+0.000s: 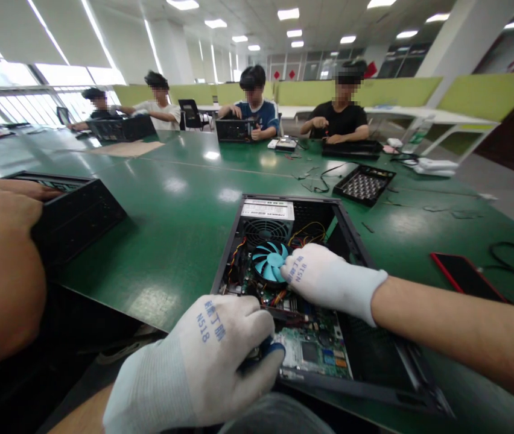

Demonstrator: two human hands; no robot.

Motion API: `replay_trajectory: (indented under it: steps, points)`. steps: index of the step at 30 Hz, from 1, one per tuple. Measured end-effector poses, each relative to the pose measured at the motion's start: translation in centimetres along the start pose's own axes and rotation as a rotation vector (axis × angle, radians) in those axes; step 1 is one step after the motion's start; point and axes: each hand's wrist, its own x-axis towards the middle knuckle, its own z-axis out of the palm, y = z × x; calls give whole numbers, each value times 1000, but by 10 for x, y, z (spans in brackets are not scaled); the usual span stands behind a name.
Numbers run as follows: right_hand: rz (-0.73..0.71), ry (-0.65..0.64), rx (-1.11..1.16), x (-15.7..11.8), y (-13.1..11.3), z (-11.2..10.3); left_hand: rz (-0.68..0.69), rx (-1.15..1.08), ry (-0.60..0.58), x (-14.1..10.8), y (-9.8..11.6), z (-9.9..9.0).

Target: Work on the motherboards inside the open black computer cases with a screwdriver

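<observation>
The gloved left hand [225, 355] is curling over the near left edge of an open computer case [354, 232]; whether its grip is pinching anything, I cannot tell. A circuit board [311, 352] is lying inside. Farther in, the gloved right hand [315, 277] is bending its fingers just beside the blue fan [275, 259], its fingertips hiding, so I cannot tell that grip either. The power supply [266, 226] is filling the far left corner. The case is resting on the green worktop [161, 241].
</observation>
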Motion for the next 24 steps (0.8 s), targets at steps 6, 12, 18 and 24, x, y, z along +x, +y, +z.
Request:
replay_trajectory:
  steps: [6, 12, 18, 24]
  points:
    - [-88, 160, 11, 4, 2, 13, -6, -9, 2, 2, 1, -1]
    - [-105, 242, -10, -3, 6, 23, 4, -16, 8, 3, 1, -1]
    - [-101, 257, 6, -3, 11, 23, -1, -26, 11, 2, 0, 0]
    - [-158, 288, -25, 13, 4, 17, 8, -28, 11, 1, 0, 0]
